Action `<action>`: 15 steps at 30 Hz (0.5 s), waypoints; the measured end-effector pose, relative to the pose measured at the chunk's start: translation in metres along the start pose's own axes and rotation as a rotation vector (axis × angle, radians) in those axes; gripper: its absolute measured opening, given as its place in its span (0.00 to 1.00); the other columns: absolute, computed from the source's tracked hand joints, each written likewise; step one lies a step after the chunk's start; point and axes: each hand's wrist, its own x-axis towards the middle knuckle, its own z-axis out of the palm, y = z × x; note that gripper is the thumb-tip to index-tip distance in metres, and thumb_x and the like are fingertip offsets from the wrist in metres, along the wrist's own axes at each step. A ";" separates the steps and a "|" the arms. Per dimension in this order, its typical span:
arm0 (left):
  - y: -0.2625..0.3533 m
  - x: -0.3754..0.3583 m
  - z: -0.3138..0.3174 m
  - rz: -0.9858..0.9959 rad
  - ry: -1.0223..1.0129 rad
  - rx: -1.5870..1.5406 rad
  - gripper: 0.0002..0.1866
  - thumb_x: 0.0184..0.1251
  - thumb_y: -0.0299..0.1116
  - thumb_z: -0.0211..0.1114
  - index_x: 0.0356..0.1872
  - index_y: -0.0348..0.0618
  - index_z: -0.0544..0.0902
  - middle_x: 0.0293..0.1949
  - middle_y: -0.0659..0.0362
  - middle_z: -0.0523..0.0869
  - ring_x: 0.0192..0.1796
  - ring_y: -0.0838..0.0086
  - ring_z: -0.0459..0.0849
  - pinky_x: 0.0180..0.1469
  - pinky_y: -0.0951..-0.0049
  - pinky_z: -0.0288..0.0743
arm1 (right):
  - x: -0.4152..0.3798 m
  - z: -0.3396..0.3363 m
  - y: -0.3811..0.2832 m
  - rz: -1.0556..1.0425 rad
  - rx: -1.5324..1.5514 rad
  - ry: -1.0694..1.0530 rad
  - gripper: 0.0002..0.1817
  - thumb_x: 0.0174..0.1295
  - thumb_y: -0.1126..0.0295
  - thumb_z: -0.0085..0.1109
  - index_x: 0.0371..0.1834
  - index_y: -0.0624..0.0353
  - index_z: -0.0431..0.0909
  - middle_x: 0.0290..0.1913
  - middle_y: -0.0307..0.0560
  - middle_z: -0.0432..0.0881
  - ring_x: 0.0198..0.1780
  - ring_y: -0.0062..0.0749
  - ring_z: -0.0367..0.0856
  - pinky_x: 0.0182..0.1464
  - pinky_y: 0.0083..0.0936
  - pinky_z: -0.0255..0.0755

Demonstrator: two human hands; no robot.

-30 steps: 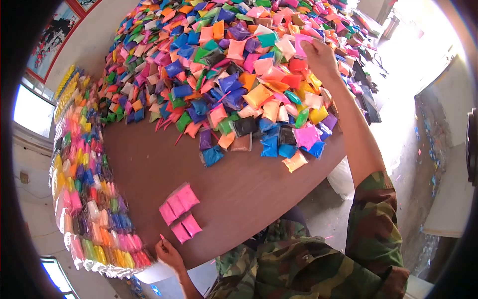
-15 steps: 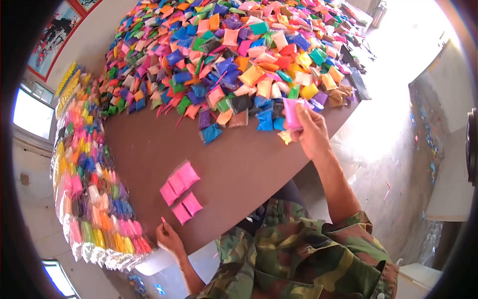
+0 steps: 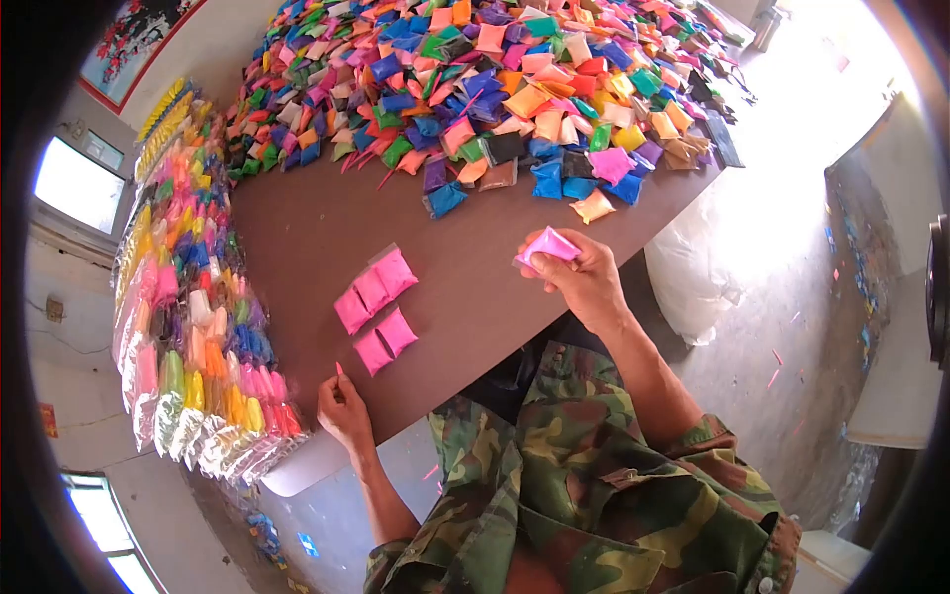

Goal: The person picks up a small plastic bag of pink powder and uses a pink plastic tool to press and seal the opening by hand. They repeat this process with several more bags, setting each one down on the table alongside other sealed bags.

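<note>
My right hand (image 3: 586, 284) is closed around a pink packet (image 3: 552, 244), a small clear pouch with soft pink filling, held above the table near its front edge. My left hand (image 3: 344, 410) rests by the table's near left edge, its fingers pinched on a thin pink stick (image 3: 339, 369) whose tip points up. Between the hands, pink packets lie flat on the table (image 3: 465, 252): a row of three (image 3: 374, 289) and, just below it, a pair (image 3: 386, 342).
A big heap of multicoloured packets (image 3: 465, 89) covers the far side of the table. Long clear bags of coloured packets (image 3: 203, 337) line the left edge. One peach packet (image 3: 593, 206) lies before the heap. A white sack (image 3: 688, 277) stands on the floor at right.
My right hand has come away from the heap towards me, bringing the pink packet nearer the front edge. My left hand still pinches the stick. The camera view has shifted.
</note>
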 end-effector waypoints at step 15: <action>0.036 -0.018 -0.027 0.308 -0.062 0.274 0.10 0.68 0.34 0.75 0.43 0.41 0.87 0.39 0.53 0.87 0.41 0.55 0.88 0.42 0.54 0.80 | -0.035 0.022 0.022 0.183 -0.006 -0.048 0.20 0.74 0.69 0.69 0.61 0.70 0.77 0.46 0.48 0.87 0.44 0.31 0.91 0.46 0.30 0.88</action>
